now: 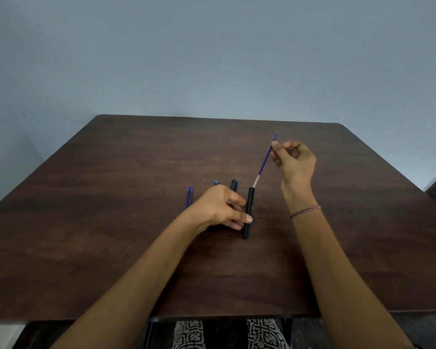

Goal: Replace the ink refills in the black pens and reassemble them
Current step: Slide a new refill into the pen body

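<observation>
Seen from the head camera, the left hand (224, 209) is gripping a black pen barrel (248, 215) between thumb and fingers at the middle of the dark wooden table (98, 222). The right hand (296, 163) is pinching a blue refill (264, 161) near its tip, and the refill's lower end is sitting in the barrel's mouth. Two spare refills (189, 196) are lying side by side just left of the left hand. Another black pen (234, 185) is lying beyond it, toward the far edge.

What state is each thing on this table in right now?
Black pen barrel: open, gripped by left hand.
Blue refill: pinched by right hand, lower end at barrel mouth.
Two spare refills: lying side by side on table.
Second black pen: lying behind left hand, partly hidden.
</observation>
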Demonstrator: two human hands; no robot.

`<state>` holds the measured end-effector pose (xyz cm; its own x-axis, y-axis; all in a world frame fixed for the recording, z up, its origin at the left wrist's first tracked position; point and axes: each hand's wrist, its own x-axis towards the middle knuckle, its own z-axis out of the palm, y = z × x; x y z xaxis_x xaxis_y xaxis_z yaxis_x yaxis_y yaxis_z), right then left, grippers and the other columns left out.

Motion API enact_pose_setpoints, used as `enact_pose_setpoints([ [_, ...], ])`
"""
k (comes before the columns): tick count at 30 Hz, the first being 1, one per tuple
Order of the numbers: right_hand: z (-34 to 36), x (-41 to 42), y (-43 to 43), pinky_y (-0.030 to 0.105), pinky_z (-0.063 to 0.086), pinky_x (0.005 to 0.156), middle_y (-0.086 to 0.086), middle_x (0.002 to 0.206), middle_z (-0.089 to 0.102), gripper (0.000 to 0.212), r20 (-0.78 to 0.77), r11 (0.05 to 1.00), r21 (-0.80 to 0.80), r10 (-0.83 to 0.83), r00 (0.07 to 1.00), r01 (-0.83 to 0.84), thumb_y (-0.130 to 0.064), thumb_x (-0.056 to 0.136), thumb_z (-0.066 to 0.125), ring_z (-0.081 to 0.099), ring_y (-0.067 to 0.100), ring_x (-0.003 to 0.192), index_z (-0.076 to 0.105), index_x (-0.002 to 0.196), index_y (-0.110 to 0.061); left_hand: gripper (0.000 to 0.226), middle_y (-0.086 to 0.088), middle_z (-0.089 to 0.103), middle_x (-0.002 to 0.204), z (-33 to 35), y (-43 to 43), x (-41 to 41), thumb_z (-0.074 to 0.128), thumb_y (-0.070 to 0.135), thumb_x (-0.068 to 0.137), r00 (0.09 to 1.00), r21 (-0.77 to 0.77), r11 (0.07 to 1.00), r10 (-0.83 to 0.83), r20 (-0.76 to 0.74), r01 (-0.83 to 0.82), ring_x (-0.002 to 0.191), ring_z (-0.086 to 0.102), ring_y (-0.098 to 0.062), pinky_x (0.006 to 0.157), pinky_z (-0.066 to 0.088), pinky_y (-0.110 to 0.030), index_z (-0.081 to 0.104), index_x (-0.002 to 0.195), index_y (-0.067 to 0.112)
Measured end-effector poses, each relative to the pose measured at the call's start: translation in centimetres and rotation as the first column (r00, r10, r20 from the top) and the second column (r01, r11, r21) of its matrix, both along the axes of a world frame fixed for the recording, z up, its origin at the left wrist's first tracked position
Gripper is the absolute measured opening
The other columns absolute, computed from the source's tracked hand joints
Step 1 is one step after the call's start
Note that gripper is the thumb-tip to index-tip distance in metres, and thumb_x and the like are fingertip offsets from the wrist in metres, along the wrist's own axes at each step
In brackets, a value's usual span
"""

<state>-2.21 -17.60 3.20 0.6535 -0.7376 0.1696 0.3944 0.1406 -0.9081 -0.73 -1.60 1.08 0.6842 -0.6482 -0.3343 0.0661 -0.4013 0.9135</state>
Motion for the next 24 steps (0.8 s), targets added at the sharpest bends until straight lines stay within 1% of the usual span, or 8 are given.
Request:
enact_pose_setpoints([
  [11, 0.1, 0.03, 0.06, 0.02, 0.055, 0.066, 0.007, 0.073, 0.061, 0.022, 0.009, 0.999, 0.045, 0.008, 1.0, -0.008, 0.003, 0.081, 0.066, 0.065, 0.014, 0.069, 0.052, 0.072, -0.011, 0.056, -0.006, 0.064, 0.085, 0.13, -0.02, -0.08, 0.074, -0.001, 0.073, 1.0, 0.012, 1.0, -0.006, 0.007, 0.006, 0.059, 0.067, -0.01, 0.054, 0.057, -0.019, 0.052, 0.124, -0.005],
  [14, 0.15, 0.05, 0.04, 0.02, 0.055, 0.066, 0.007, 0.073, 0.061, 0.022, 0.016, 0.999, 0.044, 0.007, 1.0, -0.008, 0.003, 0.081, 0.066, 0.065, 0.014, 0.07, 0.052, 0.072, -0.011, 0.055, -0.007, 0.065, 0.083, 0.14, -0.02, -0.11, 0.074, -0.001, 0.072, 1.0, 0.011, 1.0, -0.008, 0.012, 0.008, 0.057, 0.067, -0.009, 0.053, 0.056, -0.019, 0.053, 0.123, -0.005],
  [18, 0.14, 0.05, 0.07, 0.02, 0.055, 0.065, 0.006, 0.073, 0.062, 0.022, 0.003, 0.999, 0.033, 0.028, 1.0, -0.028, 0.002, 0.081, 0.066, 0.065, 0.013, 0.07, 0.052, 0.072, -0.012, 0.055, -0.007, 0.064, 0.086, 0.15, 0.01, -0.1, 0.074, -0.001, 0.072, 1.0, 0.012, 1.0, -0.003, 0.01, 0.003, 0.059, 0.067, -0.011, 0.053, 0.056, -0.019, 0.053, 0.123, -0.005],
  [24, 0.08, 0.04, -0.09, 0.019, 0.054, 0.065, 0.006, 0.071, 0.061, 0.022, 0.003, 0.998, 0.046, 0.035, 0.999, -0.035, 0.002, 0.081, 0.066, 0.065, 0.011, 0.066, 0.052, 0.071, -0.012, 0.055, -0.007, 0.064, 0.081, 0.21, 0.07, -0.15, 0.074, -0.002, 0.072, 1.0, 0.012, 1.0, 0.003, 0.009, -0.003, 0.055, 0.067, -0.009, 0.052, 0.056, -0.019, 0.053, 0.122, -0.007],
])
